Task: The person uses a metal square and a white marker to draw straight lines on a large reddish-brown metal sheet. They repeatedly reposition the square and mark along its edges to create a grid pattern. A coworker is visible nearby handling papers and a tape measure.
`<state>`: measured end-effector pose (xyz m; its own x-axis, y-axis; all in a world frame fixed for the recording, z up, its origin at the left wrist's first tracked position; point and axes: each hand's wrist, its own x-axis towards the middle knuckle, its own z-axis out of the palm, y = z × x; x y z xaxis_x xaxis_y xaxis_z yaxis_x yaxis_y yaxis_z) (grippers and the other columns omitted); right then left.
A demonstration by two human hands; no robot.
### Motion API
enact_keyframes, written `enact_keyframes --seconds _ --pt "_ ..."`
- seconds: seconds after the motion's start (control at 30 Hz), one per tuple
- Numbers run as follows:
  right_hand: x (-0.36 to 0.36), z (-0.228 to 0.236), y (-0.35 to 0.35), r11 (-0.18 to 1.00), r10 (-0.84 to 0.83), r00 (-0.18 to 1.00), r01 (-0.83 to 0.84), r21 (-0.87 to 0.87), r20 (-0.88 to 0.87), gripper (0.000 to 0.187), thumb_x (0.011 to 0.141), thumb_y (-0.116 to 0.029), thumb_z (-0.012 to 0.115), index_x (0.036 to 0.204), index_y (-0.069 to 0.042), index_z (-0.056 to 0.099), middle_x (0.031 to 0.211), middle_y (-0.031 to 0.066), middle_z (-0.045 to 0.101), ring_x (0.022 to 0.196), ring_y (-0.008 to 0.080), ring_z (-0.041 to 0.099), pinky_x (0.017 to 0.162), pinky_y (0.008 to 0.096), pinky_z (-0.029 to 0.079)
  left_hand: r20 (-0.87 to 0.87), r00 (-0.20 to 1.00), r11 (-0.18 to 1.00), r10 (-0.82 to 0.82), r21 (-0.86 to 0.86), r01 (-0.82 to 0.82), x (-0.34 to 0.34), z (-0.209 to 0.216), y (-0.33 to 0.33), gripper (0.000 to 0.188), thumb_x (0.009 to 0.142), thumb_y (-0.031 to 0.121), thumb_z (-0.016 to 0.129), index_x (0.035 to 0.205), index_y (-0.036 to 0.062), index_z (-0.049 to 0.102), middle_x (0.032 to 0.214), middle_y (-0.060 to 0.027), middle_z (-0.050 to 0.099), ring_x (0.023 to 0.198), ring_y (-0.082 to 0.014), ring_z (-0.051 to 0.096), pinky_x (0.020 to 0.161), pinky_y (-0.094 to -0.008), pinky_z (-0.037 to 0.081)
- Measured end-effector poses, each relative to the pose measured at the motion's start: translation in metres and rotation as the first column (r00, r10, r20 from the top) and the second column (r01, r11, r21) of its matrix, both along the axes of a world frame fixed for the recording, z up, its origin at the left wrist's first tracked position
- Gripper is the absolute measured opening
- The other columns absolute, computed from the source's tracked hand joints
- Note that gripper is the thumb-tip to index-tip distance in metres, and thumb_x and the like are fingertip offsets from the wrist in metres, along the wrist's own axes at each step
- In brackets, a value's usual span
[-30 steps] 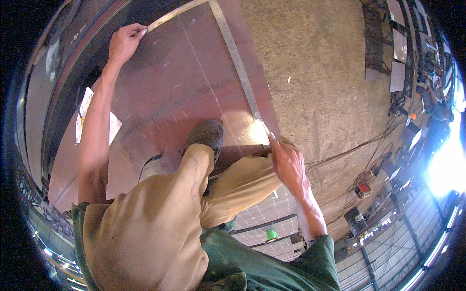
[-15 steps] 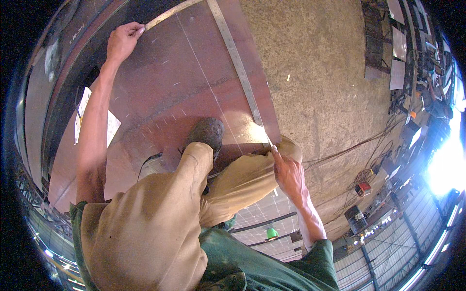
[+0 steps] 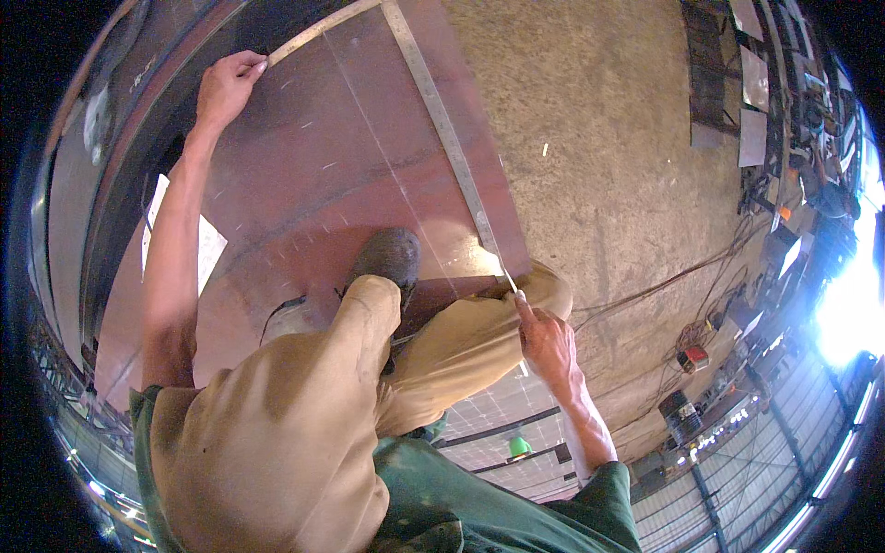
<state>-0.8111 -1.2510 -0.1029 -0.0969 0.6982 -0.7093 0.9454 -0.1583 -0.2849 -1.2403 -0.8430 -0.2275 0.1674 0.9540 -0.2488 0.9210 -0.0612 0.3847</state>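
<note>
A large L-shaped steel square [image 3: 441, 124] lies on a reddish-brown metal plate [image 3: 295, 166]. Its long leg runs toward me, near the plate's right edge. At the far left, my left hand [image 3: 226, 88] pinches the end of its short leg. Beside my bent knee, my right hand [image 3: 550, 346] is closed around a thin pale marking stick [image 3: 509, 279], whose tip points at the near end of the long leg. Glare there hides whether the tip touches the plate. A faint straight white line [image 3: 378, 143] crosses the plate left of the long leg.
My dark shoe [image 3: 389, 256] rests on the plate. White paper sheets [image 3: 210, 249] lie by my left forearm. Concrete floor [image 3: 608, 157] borders the plate on the right, with cables [image 3: 682, 275], a red box [image 3: 691, 359] and metal racks [image 3: 714, 74] farther off.
My right hand and the marking stick have shifted slightly toward me. My left hand keeps its pinch on the square. The whole view has moved a little.
</note>
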Motion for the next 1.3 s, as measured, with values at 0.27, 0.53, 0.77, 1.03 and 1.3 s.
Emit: enact_keyframes --seconds 0.27,0.53,0.77,1.03,1.3 --pt "-0.003 0.002 -0.002 0.999 -0.011 0.999 0.013 -0.050 0.036 0.049 0.086 -0.009 0.055 0.135 -0.006 0.048 0.085 0.0163 0.063 0.078 0.0352 0.064 0.066 0.0465 0.052 -0.021 1.000 1.000 0.000 0.015 0.001 0.002 0.002 -0.001 0.025 0.091 0.029 0.063 0.108 0.0112 0.070 0.099 -0.0129 0.072 0.093 -0.0267 0.070 0.080 -0.0368 0.051" --pt "-0.002 0.001 -0.008 0.999 -0.020 0.999 0.022 -0.050 0.035 0.050 0.087 -0.009 0.055 0.135 -0.005 0.047 0.088 0.0161 0.064 0.081 0.0348 0.064 0.070 0.0462 0.053 -0.002 1.000 0.999 0.023 -0.039 -0.023 0.007 0.008 -0.001 0.025 0.091 0.028 0.062 0.108 0.0104 0.070 0.099 -0.0127 0.072 0.093 -0.0262 0.070 0.080 -0.0362 0.051" --pt "-0.003 0.003 -0.008 0.994 -0.022 0.999 0.027 -0.104 0.050 0.052 0.087 -0.010 0.055 0.138 -0.007 0.046 0.088 0.0160 0.064 0.082 0.0341 0.065 0.068 0.0464 0.053 0.002 1.000 1.000 -0.008 0.009 0.008 -0.001 0.001 0.000 0.025 0.091 0.029 0.063 0.107 0.0110 0.070 0.099 -0.0125 0.072 0.093 -0.0268 0.070 0.079 -0.0364 0.051" --pt "-0.004 0.004 -0.008 0.994 -0.008 0.998 0.016 -0.109 0.067 0.052 0.087 -0.011 0.056 0.138 -0.007 0.045 0.085 0.0151 0.062 0.080 0.0335 0.064 0.067 0.0461 0.053 0.008 1.000 1.000 -0.014 0.003 0.014 0.000 0.000 0.000 0.025 0.091 0.028 0.063 0.107 0.0112 0.070 0.099 -0.0125 0.072 0.093 -0.0269 0.070 0.079 -0.0363 0.051" --pt "-0.003 0.003 -0.012 0.996 -0.006 0.998 0.011 -0.084 0.057 0.053 0.088 -0.012 0.055 0.139 -0.007 0.043 0.086 0.0152 0.063 0.081 0.0330 0.064 0.067 0.0455 0.053 -0.006 1.000 1.000 -0.010 -0.021 0.010 0.009 0.010 -0.002 0.025 0.092 0.028 0.062 0.107 0.0086 0.068 0.099 -0.0126 0.071 0.093 -0.0258 0.070 0.079 -0.0357 0.052"
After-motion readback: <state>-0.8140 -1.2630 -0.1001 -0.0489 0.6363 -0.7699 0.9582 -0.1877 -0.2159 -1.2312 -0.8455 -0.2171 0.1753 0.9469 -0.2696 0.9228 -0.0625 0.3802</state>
